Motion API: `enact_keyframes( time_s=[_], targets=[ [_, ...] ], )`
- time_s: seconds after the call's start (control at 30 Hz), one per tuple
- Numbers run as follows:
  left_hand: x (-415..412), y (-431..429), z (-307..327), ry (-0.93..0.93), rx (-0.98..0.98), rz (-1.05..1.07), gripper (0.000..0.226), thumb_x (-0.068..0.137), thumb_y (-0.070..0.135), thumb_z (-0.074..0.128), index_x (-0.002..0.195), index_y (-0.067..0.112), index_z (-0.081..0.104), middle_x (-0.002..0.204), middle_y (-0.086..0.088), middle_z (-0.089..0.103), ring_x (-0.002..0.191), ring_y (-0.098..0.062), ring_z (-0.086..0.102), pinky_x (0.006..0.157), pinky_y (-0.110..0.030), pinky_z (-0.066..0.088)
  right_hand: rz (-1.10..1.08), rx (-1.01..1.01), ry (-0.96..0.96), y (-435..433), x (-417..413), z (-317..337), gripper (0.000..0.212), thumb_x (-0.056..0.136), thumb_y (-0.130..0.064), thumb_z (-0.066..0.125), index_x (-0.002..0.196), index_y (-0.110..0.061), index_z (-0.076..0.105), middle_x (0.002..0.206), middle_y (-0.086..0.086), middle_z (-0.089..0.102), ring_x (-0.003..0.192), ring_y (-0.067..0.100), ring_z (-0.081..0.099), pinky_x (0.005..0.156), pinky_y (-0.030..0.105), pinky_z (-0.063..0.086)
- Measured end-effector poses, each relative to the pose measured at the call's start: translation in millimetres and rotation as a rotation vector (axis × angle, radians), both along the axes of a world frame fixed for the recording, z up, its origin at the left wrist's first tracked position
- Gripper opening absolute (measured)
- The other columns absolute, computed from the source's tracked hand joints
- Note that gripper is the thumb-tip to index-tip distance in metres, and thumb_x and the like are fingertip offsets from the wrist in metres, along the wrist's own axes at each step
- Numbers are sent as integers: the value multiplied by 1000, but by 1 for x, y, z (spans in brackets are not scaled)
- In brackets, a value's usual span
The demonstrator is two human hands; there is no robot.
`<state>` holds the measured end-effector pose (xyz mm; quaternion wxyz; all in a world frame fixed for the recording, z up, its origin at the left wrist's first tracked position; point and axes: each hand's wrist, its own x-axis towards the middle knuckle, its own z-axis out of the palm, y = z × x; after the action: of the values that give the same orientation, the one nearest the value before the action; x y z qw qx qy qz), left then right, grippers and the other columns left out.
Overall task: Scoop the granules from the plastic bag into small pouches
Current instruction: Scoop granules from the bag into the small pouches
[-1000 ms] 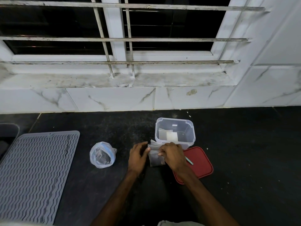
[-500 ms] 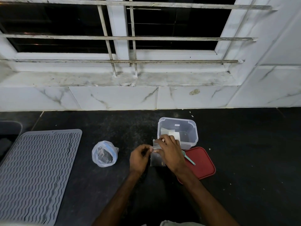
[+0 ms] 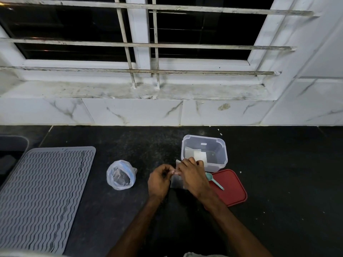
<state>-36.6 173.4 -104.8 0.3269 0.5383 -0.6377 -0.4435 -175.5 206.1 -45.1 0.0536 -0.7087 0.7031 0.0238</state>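
Near the middle of the dark bench (image 3: 278,182), both hands meet over a small clear pouch (image 3: 177,180) that stands more or less upright with its mouth at the top. The left hand (image 3: 159,180) pinches the pouch's top edge from the left, its fingers curled in narrow; the right hand (image 3: 193,175) pinches the same edge from the right, thumb and fingertips closed on the strip. Whether they are pressing the seal shut or pulling it open cannot be told from this view. Something dark seems to fill the lower part of the pouch, though it is dim.

Well to the left of the hands sits the plastic bag (image 3: 121,175) of granules, its mouth rolled open and facing up. It lies nearer the left hand. Just right of the right hand, the small teal scoop (image 3: 213,179) rests on the red lid (image 3: 233,190), its handle running away to the near right, bowl end toward the hands. So the scoop is on the right hand's side and the granules on the far left, with the pouch between.

Behind the hands stands a clear plastic tub (image 3: 220,156) with what look like more pouches inside. A grey ribbed mat (image 3: 40,191) lies at the far left.
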Motion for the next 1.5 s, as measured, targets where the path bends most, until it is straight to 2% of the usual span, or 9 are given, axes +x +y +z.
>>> enact_keyframes(
  time_s=[0.3,0.53,0.83,0.93,1.03,1.13,1.27,1.4,1.5],
  targets=[
    [-8,1,-1,-64,-24,-10,15,86,19,65,85,34,69,85,17,70,86,-5,64,81,-37,55,-27,-51,-6,-1,0,2,38,91,-24,57,128,-22,53,129,-1,58,120,20,46,93,40,30],
    [-3,-3,-4,79,36,66,13,84,18,70,81,30,69,82,12,73,81,-8,69,79,-43,57,-76,-103,-102,9,-21,-6,24,90,-33,61,113,-28,65,116,-7,64,113,17,53,92,38,30],
    [-20,-13,-4,84,95,45,9,86,22,69,84,31,70,84,14,73,82,-7,70,79,-43,58,-156,-104,-64,5,-31,-13,29,91,-39,61,118,-31,61,118,-8,63,111,18,52,89,37,34],
    [-19,-18,-5,56,87,29,9,86,17,70,87,26,71,85,13,73,83,-6,69,83,-40,57,-223,-227,-191,3,-37,-11,23,93,-42,56,109,-30,67,110,-9,65,106,18,56,84,38,37],
    [-15,-22,-4,34,90,-23,11,86,17,70,93,26,71,89,13,73,87,-4,68,87,-37,56,-332,-326,-305,-13,-56,-12,12,93,-27,59,94,-26,72,99,-7,69,101,19,60,83,37,41],
    [-13,-26,0,31,95,-93,18,86,13,69,99,25,71,96,11,73,92,-5,68,91,-34,55,-372,-215,-285,-41,-80,-19,16,92,-18,60,105,-21,70,108,-2,70,107,22,63,89,38,48],
    [-12,-33,7,-16,60,-119,24,84,10,70,98,29,68,101,7,69,92,-5,66,90,-31,55,-320,72,-452,-68,-99,-35,49,89,-13,67,136,-16,54,134,4,60,123,23,56,106,35,42],
    [-8,-33,9,-133,23,-60,22,82,23,74,92,34,58,90,8,66,82,-6,63,75,-28,53,-257,211,-444,-84,-102,-37,66,85,-14,71,145,-15,43,145,5,50,130,25,49,108,34,40],
    [-6,-31,8,-161,89,-35,18,83,32,73,93,29,59,83,10,67,78,-7,64,76,-36,55,-222,301,-348,-88,-100,-39,61,88,-25,67,144,-21,42,140,6,54,123,26,54,103,38,45]
  ],
)
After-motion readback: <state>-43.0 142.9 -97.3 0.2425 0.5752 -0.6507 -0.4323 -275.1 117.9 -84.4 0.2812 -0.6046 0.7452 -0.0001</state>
